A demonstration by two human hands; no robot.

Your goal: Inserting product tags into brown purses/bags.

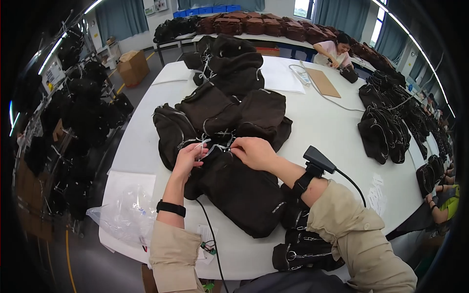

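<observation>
My left hand (pixel 189 159) pinches a pale ribbon (pixel 204 143) above a cluster of black fabric bags. To its right, my right hand (pixel 254 153) has thumb and fingertips closed on a small end piece, perhaps a metal fitting with ribbon at it; the fingers partly hide it. Directly below the hands lies a large black bag (pixel 242 194) with a metal zipper near its lower right corner. Beyond them, more black bags (pixel 209 106) with silver zippers lean together, their ends gathered near the ribbon.
A clear plastic bag (pixel 128 216) lies on the white table (pixel 311 124) at left. Further black bags (pixel 307 249) sit near my right forearm. A power strip (pixel 302 77), brown board (pixel 323 82) and cable are farther back. A person (pixel 333 53) works across the table; bag piles (pixel 384 135) line the right.
</observation>
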